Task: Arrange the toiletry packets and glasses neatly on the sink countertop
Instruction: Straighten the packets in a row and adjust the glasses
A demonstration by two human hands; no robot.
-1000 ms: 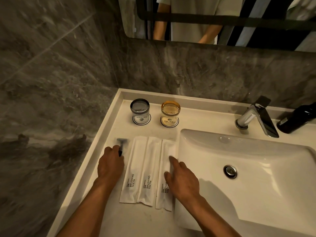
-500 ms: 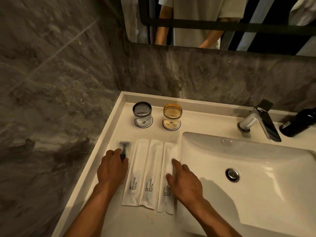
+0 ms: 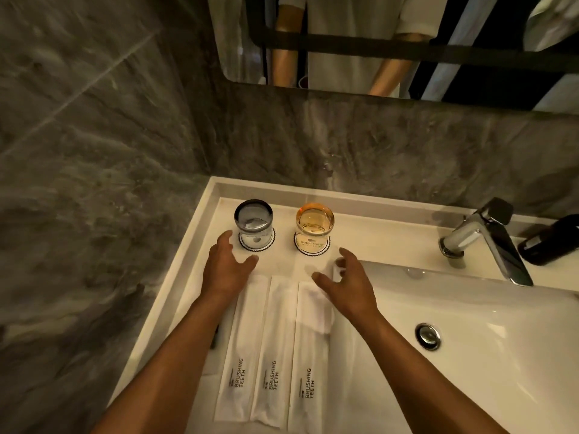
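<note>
Three white "BRUSHING TEETH" packets lie side by side on the white countertop [image 3: 369,228]: left packet [image 3: 242,349], middle packet [image 3: 275,346], right packet [image 3: 310,355]. Behind them a grey glass [image 3: 253,222] and an amber glass [image 3: 315,225] stand on round coasters. My left hand [image 3: 227,267] hovers open just in front of the grey glass, fingers spread. My right hand [image 3: 346,281] is open in front of the amber glass, at the basin's corner. A dark razor is mostly hidden under my left forearm.
The white basin [image 3: 470,355] with its drain [image 3: 427,336] fills the right side. A chrome faucet [image 3: 484,239] and a dark bottle [image 3: 551,242] stand at the back right. Grey marble walls close the left and back; a mirror [image 3: 376,42] hangs above.
Both hands left the razor and the right packet and moved forward to just in front of the two glasses, fingers spread. The camera view came closer.
</note>
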